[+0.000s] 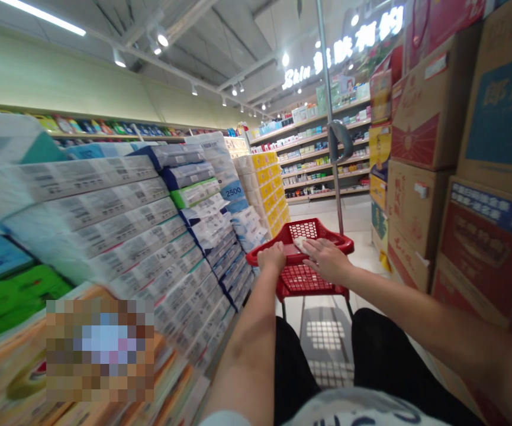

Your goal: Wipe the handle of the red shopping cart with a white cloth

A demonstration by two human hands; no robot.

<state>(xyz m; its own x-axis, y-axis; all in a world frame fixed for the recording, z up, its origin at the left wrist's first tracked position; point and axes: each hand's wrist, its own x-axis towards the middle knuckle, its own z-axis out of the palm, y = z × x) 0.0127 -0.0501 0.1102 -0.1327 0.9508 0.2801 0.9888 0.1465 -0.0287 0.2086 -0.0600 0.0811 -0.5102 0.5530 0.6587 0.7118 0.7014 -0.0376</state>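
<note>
In front of my body stands a red shopping cart [313,279] with a perforated basket and a thick red rim. My left hand [272,257] is wrapped round the left part of its handle. Over the right part lies my right hand [327,260], its fingers stretched out and flat, pressing a small white cloth [300,244] against the red plastic. A metal pole [334,177] with a grey hook-like fitting rises behind the cart's right side.
Stacked tissue packs [122,207] line the left side, with yellow-and-white packs [267,189] farther ahead. Cardboard boxes [419,207] are piled high on the right. Shelves of small goods [309,157] stand at the back.
</note>
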